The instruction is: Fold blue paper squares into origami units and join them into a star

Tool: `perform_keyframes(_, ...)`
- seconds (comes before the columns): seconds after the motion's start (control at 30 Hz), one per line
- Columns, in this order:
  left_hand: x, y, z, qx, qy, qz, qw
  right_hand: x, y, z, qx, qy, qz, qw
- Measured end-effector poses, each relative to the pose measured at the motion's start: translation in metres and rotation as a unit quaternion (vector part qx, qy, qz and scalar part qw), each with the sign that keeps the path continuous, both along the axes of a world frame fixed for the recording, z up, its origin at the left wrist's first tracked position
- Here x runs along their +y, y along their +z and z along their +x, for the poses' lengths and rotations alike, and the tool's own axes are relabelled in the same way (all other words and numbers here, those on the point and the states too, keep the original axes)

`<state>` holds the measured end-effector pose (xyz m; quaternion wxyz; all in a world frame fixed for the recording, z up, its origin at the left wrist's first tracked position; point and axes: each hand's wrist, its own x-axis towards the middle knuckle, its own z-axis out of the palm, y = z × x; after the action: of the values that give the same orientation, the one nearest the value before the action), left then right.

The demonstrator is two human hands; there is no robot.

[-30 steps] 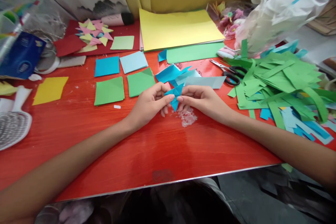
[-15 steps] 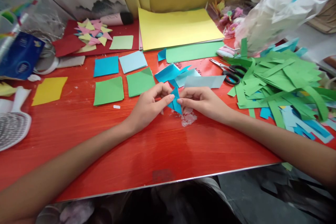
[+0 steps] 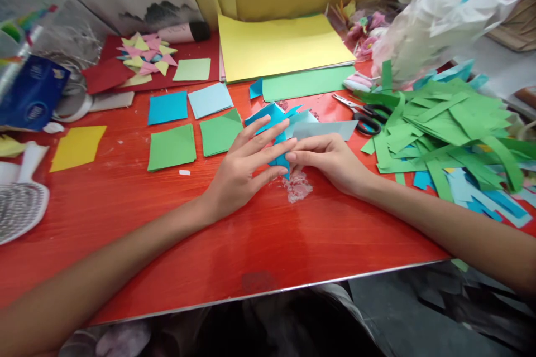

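Observation:
A small folded piece of blue paper [image 3: 281, 157] is between my hands, above the red table [image 3: 201, 256]. My right hand [image 3: 335, 160] pinches its right edge between thumb and fingers. My left hand [image 3: 247, 170] is open, its fingers stretched out across the front of the paper and hiding part of it. Just behind the hands lie more folded blue paper [image 3: 266, 114] and a pale blue paper strip [image 3: 329, 130]. Stacks of green squares [image 3: 171, 146] and a blue square stack [image 3: 167, 107] sit to the left of my left hand.
Scissors [image 3: 362, 113] with black handles lie to the right, beside a heap of green paper scraps [image 3: 452, 122]. Yellow sheets [image 3: 285, 44] are at the back. A pink and yellow folded-paper piece [image 3: 147, 54] rests at back left. A hairbrush [image 3: 20, 206] is at the left edge.
My left hand has let go of its pinch on the folded blue paper and spread its fingers over it. My right hand keeps its hold in nearly the same place.

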<state>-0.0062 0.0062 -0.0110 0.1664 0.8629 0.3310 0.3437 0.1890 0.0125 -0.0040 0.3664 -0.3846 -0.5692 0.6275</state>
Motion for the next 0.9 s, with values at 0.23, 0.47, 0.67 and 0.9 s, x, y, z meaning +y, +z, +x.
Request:
perform_keyframes(0.23,-0.005,0.004,0.002,-0.036,-0.005,-0.062,0.997,0.000,-0.004,0.003,-0.012,0.011,0.031,0.999)
perform_keyframes(0.47,-0.007,0.005,0.001,-0.122,0.109,-0.229,0.959,-0.001,-0.006,-0.002,0.000,-0.008,0.035,0.999)
perform_keyframes(0.67,-0.005,0.006,0.003,-0.171,0.109,-0.315,0.927,-0.006,-0.006,-0.005,-0.132,0.028,0.115,0.984)
perform_keyframes(0.9,-0.005,0.009,0.005,-0.160,0.072,-0.353,0.919,-0.011,-0.002,-0.007,-0.253,0.034,0.282,0.925)
